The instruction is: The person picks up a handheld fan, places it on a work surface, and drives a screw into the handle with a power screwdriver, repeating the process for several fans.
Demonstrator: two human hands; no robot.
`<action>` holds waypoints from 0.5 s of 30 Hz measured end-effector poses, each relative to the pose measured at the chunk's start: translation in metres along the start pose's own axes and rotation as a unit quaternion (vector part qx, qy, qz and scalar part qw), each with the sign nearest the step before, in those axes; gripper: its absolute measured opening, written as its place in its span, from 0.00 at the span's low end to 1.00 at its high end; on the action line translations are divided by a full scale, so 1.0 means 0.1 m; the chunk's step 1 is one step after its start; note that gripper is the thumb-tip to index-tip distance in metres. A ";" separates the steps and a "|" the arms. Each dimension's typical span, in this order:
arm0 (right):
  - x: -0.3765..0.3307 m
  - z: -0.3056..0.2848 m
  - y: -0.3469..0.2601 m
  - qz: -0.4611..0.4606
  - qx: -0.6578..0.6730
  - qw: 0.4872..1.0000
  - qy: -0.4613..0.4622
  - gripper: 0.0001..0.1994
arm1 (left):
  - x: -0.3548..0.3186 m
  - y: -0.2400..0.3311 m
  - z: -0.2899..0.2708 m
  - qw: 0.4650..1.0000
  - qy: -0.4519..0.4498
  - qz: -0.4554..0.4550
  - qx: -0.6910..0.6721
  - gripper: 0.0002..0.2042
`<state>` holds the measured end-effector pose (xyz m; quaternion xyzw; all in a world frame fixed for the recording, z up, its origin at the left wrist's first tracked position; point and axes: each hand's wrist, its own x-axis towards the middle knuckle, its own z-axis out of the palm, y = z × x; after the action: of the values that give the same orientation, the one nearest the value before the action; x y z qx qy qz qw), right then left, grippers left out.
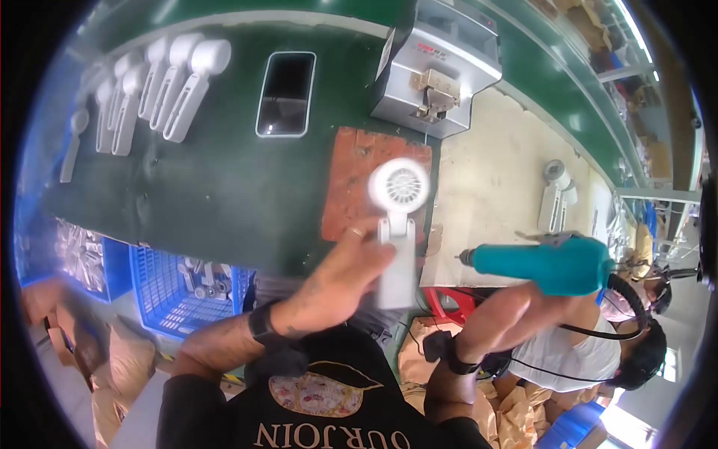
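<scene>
My left hand point(340, 277) is closed around the handle of a white handheld fan point(400, 258), whose round grilled head points away from me over a reddish-brown mat point(351, 179). To the right, a teal electric screwdriver point(523, 266) lies level, its bit toward the fan and a coiled black cord at its rear end. My right hand point(516, 318) is at the screwdriver's near side. Motion smears its fingers, so whether they grip the tool cannot be seen.
Several white fans point(183, 86) lie at the far left, near a phone point(286, 93). A silver machine point(437, 71) stands at the back; more fans point(555, 194) lie at right. Blue baskets point(161, 295) with parts stand below the table's near edge. Another person point(568, 363) sits at right.
</scene>
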<state>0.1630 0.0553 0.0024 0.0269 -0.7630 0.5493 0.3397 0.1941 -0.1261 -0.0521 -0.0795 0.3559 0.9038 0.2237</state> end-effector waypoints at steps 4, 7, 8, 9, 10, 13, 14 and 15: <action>-0.19 -0.30 -0.21 -0.044 -0.232 0.930 -0.282 0.35 | -0.03 -0.20 0.26 0.992 -0.008 -0.013 -0.129 0.25; -0.34 -0.07 -0.13 -0.019 -0.249 0.891 -0.379 0.34 | -0.01 -0.37 0.28 0.980 0.014 -0.020 -0.196 0.23; -0.39 -0.05 -0.10 -0.007 -0.263 0.890 -0.373 0.33 | 0.02 -0.37 0.32 0.963 0.006 0.003 -0.269 0.23; -0.41 -0.06 -0.08 -0.006 -0.263 0.890 -0.373 0.33 | 0.05 -0.37 0.36 0.963 0.007 0.002 -0.269 0.23; -0.43 -0.08 -0.08 -0.014 -0.266 0.893 -0.362 0.32 | 0.04 -0.36 0.40 0.961 0.007 0.012 -0.275 0.23; -0.49 -0.11 -0.08 -0.037 -0.274 0.895 -0.349 0.30 | 0.00 -0.37 0.37 0.952 -0.004 0.013 -0.304 0.22; -0.50 -0.11 -0.07 -0.054 -0.279 0.895 -0.345 0.29 | 0.00 -0.37 0.35 0.944 -0.018 0.007 -0.328 0.22; -0.51 -0.11 -0.07 -0.053 -0.279 0.894 -0.346 0.29 | -0.01 -0.35 0.35 0.944 -0.017 0.007 -0.329 0.22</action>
<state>0.2108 0.0450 -0.0183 0.1601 -0.9516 0.2509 0.0764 0.2121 -0.0804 -0.0476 -0.1309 0.0354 0.9733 0.1851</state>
